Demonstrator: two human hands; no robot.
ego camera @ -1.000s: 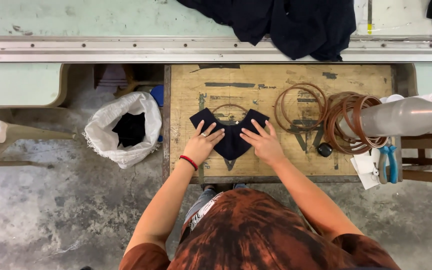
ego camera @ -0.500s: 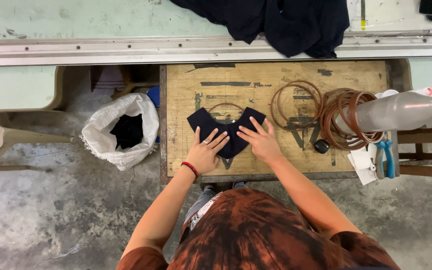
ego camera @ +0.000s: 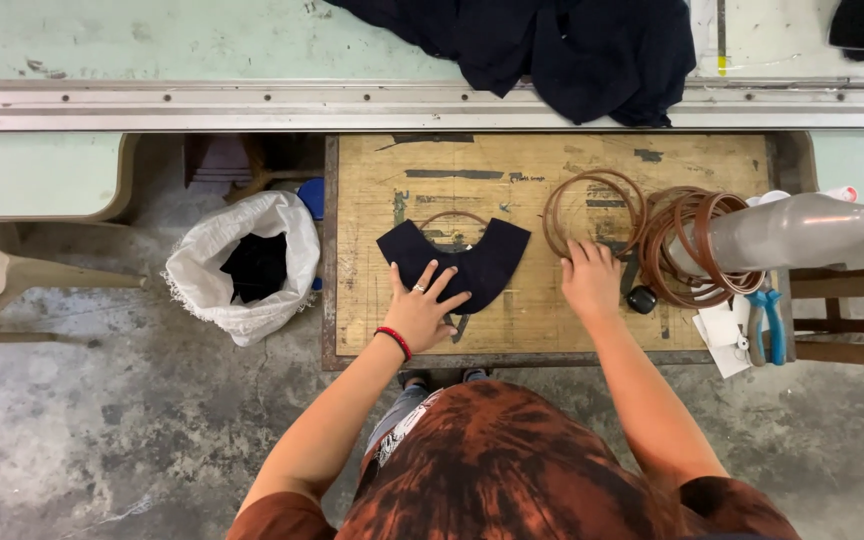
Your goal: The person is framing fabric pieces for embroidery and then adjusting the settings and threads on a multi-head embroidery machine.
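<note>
A dark navy curved fabric piece [ego camera: 482, 262] lies flat on a worn wooden worktable [ego camera: 552, 325], with a brown ring [ego camera: 452, 217] partly under its top edge. My left hand [ego camera: 420, 310], with a red wristband, rests flat on the fabric's lower left part, fingers spread. My right hand [ego camera: 590, 280] lies to the right of the fabric, its fingertips touching the lower edge of a loose brown ring [ego camera: 592, 210]. Neither hand grips anything.
A stack of several brown rings [ego camera: 687, 245] sits around a clear plastic bottle with a green cap [ego camera: 802, 228] at the table's right. Blue-handled pliers [ego camera: 770, 325] lie at the right edge. A white sack [ego camera: 247, 265] stands left. Dark cloth [ego camera: 562, 50] hangs over a metal rail.
My right hand left the fabric and moved right to the loose brown ring. My left hand stayed on the fabric.
</note>
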